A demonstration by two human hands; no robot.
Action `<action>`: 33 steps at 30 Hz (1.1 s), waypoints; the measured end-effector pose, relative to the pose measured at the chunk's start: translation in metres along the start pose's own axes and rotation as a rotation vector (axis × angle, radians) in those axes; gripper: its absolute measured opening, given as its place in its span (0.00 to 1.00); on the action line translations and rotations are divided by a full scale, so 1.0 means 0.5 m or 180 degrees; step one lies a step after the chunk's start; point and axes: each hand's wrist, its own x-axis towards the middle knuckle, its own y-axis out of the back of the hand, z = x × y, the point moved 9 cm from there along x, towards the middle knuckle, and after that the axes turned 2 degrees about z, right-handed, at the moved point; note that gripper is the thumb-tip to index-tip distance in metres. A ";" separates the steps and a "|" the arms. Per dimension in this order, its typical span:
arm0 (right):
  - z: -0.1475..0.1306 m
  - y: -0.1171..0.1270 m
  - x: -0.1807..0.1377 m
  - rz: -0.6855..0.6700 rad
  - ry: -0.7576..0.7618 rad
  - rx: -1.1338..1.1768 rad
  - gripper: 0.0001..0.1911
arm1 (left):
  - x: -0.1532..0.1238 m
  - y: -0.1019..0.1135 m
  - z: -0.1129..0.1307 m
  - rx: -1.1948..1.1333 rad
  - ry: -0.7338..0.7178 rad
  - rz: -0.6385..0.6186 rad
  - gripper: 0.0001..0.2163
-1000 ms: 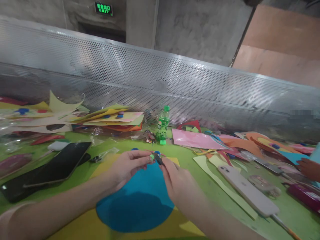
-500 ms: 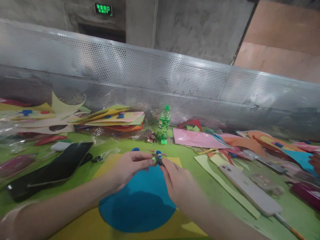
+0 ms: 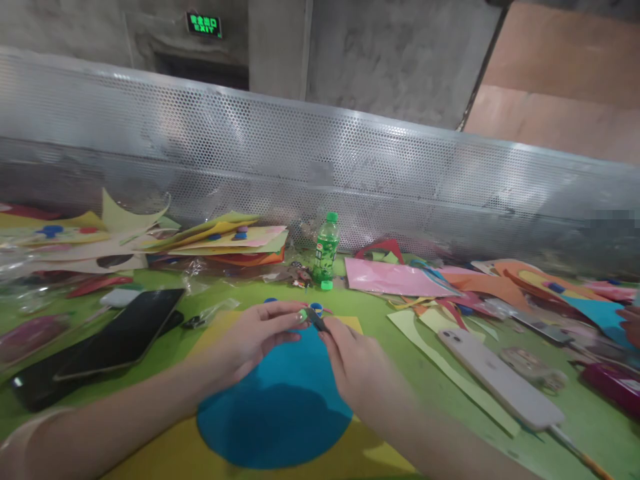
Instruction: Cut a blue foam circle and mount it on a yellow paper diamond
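Observation:
My left hand point(image 3: 267, 333) is closed in a pinch on a small green piece point(image 3: 303, 315) at its fingertips. My right hand point(image 3: 357, 360) grips a short dark grey strip point(image 3: 316, 320), whose free end touches or nearly touches the green piece; its exact kind is too small to make out. Both hands hover over a blue paper circle point(image 3: 275, 427) lying on a yellow sheet point(image 3: 160, 453). Just beyond the fingers sits a small round blue-and-white pot or cap point(image 3: 316, 309), and a blue lid point(image 3: 271, 301) is partly behind my left hand.
A green-capped drink bottle point(image 3: 327, 253) stands upright beyond the hands. Left are dark phones point(image 3: 125, 333) and stacked paper point(image 3: 235, 240). Right are pink paper point(image 3: 395, 277), pale green strips point(image 3: 450, 373), a white phone point(image 3: 500, 380) and another person's hand point(image 3: 630, 323). Behind rises a perforated metal panel point(image 3: 280, 133).
The grey strip and the green piece show more clearly between the fingertips, the strip now tilted toward my left hand. Both hands stay almost in place; the view shifts slightly.

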 end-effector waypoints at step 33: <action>0.008 -0.006 -0.001 0.0003 -0.0051 0.0144 0.16 | 0.011 -0.001 -0.004 -0.0255 -0.0048 -0.0201 0.06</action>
